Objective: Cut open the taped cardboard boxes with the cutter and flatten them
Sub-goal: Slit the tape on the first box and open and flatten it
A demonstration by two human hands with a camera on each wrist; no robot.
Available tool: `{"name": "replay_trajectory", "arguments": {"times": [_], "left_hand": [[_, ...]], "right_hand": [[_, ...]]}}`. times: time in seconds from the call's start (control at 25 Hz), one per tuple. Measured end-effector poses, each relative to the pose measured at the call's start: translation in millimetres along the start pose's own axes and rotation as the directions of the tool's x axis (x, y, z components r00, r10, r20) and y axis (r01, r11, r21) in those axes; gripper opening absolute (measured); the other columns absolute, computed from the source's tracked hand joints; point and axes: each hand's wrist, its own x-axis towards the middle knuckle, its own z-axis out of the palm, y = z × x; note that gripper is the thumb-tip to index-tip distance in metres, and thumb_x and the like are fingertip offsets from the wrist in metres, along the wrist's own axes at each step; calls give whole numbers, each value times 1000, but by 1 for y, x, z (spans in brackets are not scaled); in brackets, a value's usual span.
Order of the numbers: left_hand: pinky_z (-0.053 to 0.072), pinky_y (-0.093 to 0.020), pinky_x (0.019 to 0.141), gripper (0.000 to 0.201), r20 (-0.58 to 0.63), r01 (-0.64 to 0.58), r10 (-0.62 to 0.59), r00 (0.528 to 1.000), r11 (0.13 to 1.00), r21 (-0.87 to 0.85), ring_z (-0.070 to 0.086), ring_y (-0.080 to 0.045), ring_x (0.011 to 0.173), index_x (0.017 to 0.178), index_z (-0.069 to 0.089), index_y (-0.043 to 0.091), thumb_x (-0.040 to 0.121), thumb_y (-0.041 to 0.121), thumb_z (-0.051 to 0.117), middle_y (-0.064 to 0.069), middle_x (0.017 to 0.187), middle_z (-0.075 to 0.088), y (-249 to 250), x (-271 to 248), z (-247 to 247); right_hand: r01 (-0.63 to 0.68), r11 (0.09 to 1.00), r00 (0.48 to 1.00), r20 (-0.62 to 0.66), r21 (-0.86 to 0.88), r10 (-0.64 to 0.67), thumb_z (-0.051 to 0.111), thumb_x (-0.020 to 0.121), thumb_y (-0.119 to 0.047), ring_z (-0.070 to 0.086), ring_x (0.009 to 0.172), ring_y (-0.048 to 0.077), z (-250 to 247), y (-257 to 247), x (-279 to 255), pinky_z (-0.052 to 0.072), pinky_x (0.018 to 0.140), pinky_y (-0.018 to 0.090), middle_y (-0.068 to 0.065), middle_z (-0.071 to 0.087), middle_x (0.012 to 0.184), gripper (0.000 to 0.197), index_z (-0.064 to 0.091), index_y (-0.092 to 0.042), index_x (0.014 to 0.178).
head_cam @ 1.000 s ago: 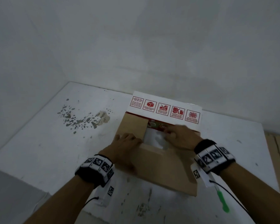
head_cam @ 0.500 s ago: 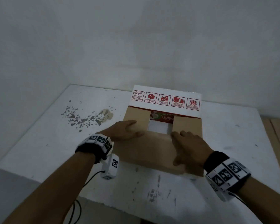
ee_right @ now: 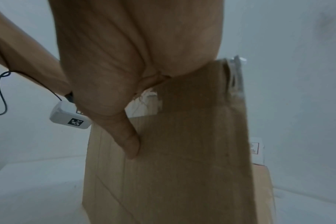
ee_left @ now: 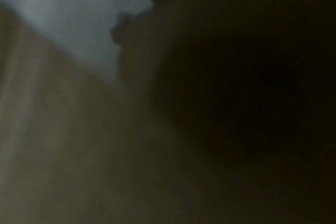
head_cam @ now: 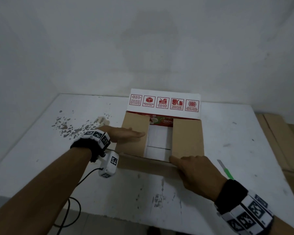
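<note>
A cardboard box [head_cam: 187, 138] stands on the white table [head_cam: 244, 133] with its top open. Its far flap [head_cam: 165, 100], white with red symbols, stands up. My left hand [head_cam: 126, 134] lies flat, fingers straight, on the brown left flap [head_cam: 134, 122]. My right hand [head_cam: 193, 170] grips the near flap [head_cam: 143, 162], which is folded out toward me. In the right wrist view the thumb [ee_right: 130, 144] presses on that flap [ee_right: 192, 166]. The green cutter [head_cam: 226, 170] lies on the table just right of my right hand. The left wrist view is dark and blurred.
Flat brown cardboard sheets [head_cam: 282, 141] lie beyond the table's right edge. A patch of chipped paint [head_cam: 75, 128] marks the table at the left. A black cable [head_cam: 71, 209] hangs off the table's near edge. Walls close the back and left.
The near flap, which lay over the opening, has swung out toward me in my right hand. The white inside now shows. My left hand has flattened on the left flap.
</note>
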Motion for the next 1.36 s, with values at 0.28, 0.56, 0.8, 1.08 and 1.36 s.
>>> {"name": "replay_trajectory", "arguments": {"times": [0.28,0.56,0.8,1.08,1.36], "left_hand": [[9,-40,124,129,-4,-139,144,990,962,234,7,-15,153,154,26,42,42,102,51,14,166,-2,-45,-15,-9],[7,-39,125,94,-19,-18,32,999,863,504,3,-17,154,157,0,40,87,69,55,12,166,-9,-58,-10,0],[5,-38,123,104,1,19,-23,1000,847,531,3,-15,153,158,-4,36,83,71,58,12,165,-12,-46,-12,-1],[7,-40,124,157,-16,-16,27,999,876,481,5,-16,153,158,2,37,24,107,41,12,166,-9,-53,-4,2],[38,-40,112,94,-536,-23,180,825,958,286,42,-24,137,148,41,27,72,75,68,-3,154,41,-42,17,33]], "right_hand": [[-62,990,990,131,123,46,60,86,-15,60,63,20,-8,3,-7,33,51,27,-2,68,81,52,48,-40,130],[-90,987,965,257,132,53,49,95,-20,62,93,19,-31,25,10,38,68,27,-5,70,111,39,59,-38,128],[-40,976,973,230,213,-10,51,93,-39,54,109,17,16,5,-40,47,87,30,-5,55,130,48,43,-41,140],[-108,975,941,337,192,38,42,79,-81,38,113,16,59,-8,-41,39,94,32,-5,40,127,68,40,-36,130],[-447,771,886,102,453,453,50,92,-64,60,76,13,30,9,41,52,66,30,-4,60,83,44,55,-20,90]]}}
